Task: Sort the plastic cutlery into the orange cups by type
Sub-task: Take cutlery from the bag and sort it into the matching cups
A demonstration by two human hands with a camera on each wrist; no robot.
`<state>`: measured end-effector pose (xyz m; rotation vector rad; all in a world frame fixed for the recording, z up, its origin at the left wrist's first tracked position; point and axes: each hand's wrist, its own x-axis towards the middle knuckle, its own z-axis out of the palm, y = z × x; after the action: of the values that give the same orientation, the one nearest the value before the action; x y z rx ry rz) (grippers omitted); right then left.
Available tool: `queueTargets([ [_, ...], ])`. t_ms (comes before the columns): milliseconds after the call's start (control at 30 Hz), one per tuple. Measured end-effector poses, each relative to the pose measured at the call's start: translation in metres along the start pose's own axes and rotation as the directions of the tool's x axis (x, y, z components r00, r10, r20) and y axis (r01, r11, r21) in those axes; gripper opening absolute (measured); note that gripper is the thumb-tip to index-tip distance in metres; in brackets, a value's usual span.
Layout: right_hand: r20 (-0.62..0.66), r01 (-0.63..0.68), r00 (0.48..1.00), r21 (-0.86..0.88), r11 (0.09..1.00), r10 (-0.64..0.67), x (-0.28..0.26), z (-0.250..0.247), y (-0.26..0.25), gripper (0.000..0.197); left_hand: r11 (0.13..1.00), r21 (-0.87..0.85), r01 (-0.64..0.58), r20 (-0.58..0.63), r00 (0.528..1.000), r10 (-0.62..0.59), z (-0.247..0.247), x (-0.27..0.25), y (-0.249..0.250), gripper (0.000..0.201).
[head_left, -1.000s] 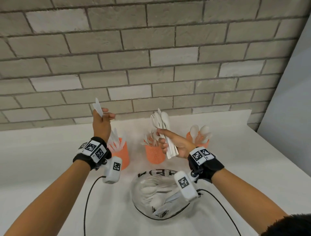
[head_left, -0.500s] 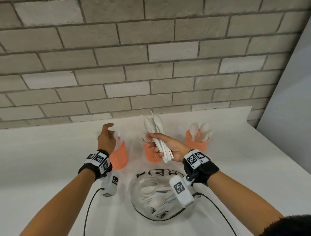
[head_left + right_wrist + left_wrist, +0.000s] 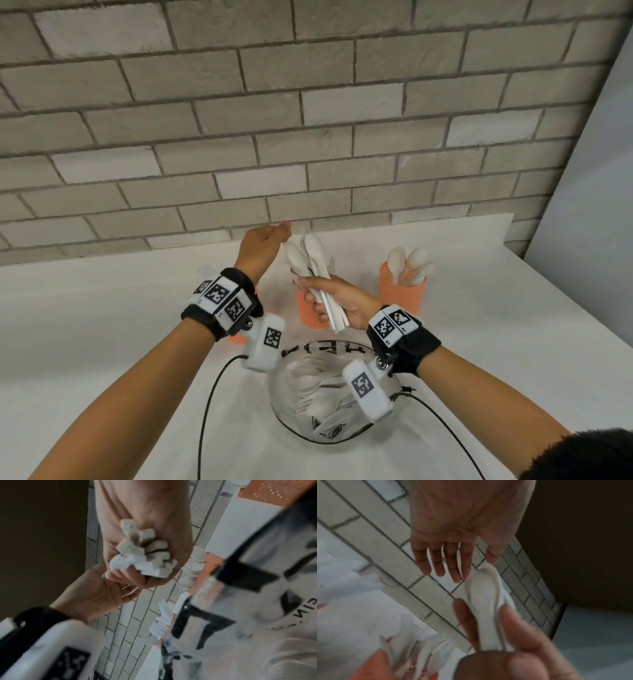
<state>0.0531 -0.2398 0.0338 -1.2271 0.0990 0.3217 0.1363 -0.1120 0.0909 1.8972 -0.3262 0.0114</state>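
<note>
Your right hand (image 3: 337, 301) is raised above the middle orange cup (image 3: 310, 315), palm turned inward, fingers curled tight round a bundle of white cutlery (image 3: 317, 274) — handles down in the fist, spoon bowls fanning upward. In the right wrist view the square handle ends (image 3: 144, 550) protrude from the closed fist. Your left hand (image 3: 262, 248) reaches in from the left, fingers extended and relaxed; its fingertips (image 3: 453, 574) sit just beside the topmost spoon bowl (image 3: 485, 588) — you cannot tell whether they touch it. The right orange cup (image 3: 402, 294) already holds spoons. More cutlery lies in the clear bag (image 3: 329, 397) near you.
</note>
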Motion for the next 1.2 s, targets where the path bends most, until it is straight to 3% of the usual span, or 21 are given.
queueTargets([
  [100, 0.020, -0.006, 1.000, -0.044, 0.999, 0.007, -0.003, 0.003, 0.000, 0.009, 0.999, 0.007, 0.053, 0.066, 0.996, -0.053, 0.011, 0.002, 0.008, 0.029],
  [200, 0.012, -0.025, 1.000, -0.076, 0.997, 0.025, -0.005, 0.004, -0.001, 0.010, 0.996, 0.080, 0.047, 0.052, 0.997, -0.052, 0.018, 0.004, 0.011, 0.023],
  [333, 0.038, -0.032, 0.999, -0.065, 0.997, 0.034, -0.007, 0.002, -0.006, 0.011, 0.994, 0.016, 0.112, 0.009, 0.994, -0.112, 0.019, 0.009, 0.013, 0.020],
  [567, 0.099, -0.009, 0.995, 0.006, 1.000, 0.008, -0.007, 0.000, -0.009, 0.027, 0.965, 0.259, -0.040, -0.136, 0.988, 0.077, 0.018, 0.008, 0.020, 0.022],
  [900, 0.154, -0.093, 0.985, 0.065, 0.993, 0.082, -0.005, 0.002, -0.010, 0.046, 0.967, 0.254, 0.013, -0.221, 0.974, 0.045, 0.011, 0.003, 0.024, 0.037],
  [1200, 0.120, -0.074, 0.991, 0.103, 0.992, 0.062, -0.004, 0.000, -0.011, 0.048, 0.988, 0.125, 0.094, -0.049, 0.995, -0.089, 0.008, 0.010, 0.020, 0.030],
])
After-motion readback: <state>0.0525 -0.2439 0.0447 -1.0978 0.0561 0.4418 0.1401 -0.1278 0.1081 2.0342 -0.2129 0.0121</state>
